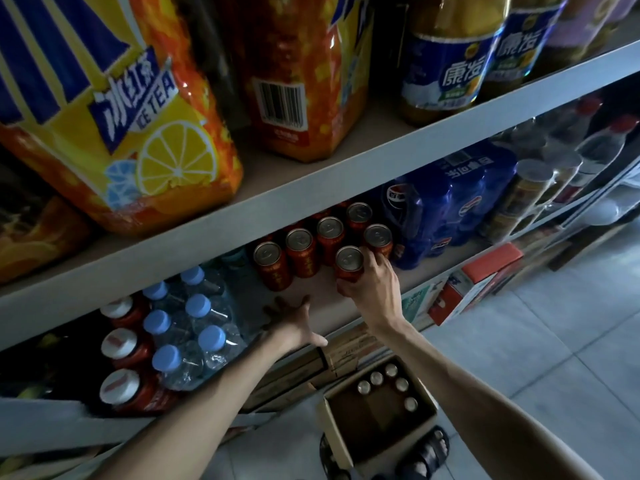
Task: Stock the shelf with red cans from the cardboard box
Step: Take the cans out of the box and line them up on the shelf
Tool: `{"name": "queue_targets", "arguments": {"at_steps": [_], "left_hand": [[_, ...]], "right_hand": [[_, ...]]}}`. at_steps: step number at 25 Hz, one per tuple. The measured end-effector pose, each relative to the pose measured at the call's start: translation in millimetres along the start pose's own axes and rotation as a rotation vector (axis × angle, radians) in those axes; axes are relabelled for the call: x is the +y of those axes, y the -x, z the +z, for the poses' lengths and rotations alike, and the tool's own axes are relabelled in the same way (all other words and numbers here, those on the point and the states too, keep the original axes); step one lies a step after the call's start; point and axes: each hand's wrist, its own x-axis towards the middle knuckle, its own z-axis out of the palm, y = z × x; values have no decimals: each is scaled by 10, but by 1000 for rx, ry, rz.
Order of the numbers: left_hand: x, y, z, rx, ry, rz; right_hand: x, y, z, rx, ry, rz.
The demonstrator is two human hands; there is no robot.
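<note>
Lower shelf (429,271), stocked between a blue cola pack (446,209) and a water-bottle pack (194,327), above the open cardboard box (337,434) on the floor with a few cans (388,382) left inside; left hand (294,323), fingers spread wide, rests on the shelf edge; right hand (370,292) grips a red can (349,263) in front of the shelved red cans (301,251).
</note>
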Motion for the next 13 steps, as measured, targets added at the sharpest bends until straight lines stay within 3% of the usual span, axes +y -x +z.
{"name": "queue_targets", "arguments": {"at_steps": [4, 8, 13], "left_hand": [[48, 13, -26, 7, -54, -15], [-1, -13, -17, 8, 73, 73], [-15, -2, -44, 9, 87, 80]], "right_hand": [[2, 166, 154, 105, -106, 141], [170, 292, 288, -9, -81, 304], [233, 260, 397, -31, -15, 314]]}}
